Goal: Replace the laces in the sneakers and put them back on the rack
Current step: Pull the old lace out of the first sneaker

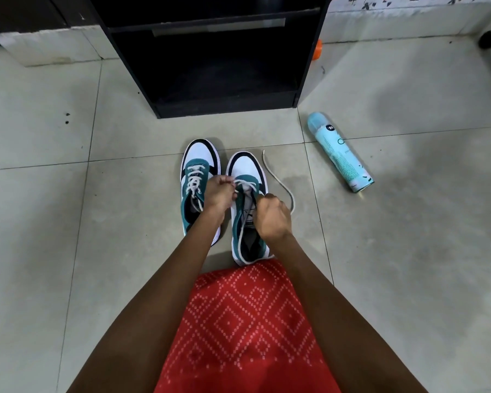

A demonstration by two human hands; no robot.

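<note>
While the laced teal-and-white sneaker [200, 154] and its half-laced twin [245, 168] stand side by side on the grey tiled floor [125, 222] before the black wooden rack [224, 107], the left hand [219, 194] pinches the white lace [279, 181] at the twin's eyelets; the right hand [274, 219] has its fingers curled round the lace's trailing length.

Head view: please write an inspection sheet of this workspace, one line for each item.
Surface: tiled floor, pale, with a few dark marks.
Job's things: left sneaker laced; right sneaker laced only near the toe; lace, loose end on the floor; rack behind the sneakers.
Clutter: spray can lying on its side; orange object beside the rack.
Grippers: left hand and right hand both hold the lace over the right sneaker.
Cables: nothing seen.
Surroundings: red patterned cloth on the person's lap.
</note>
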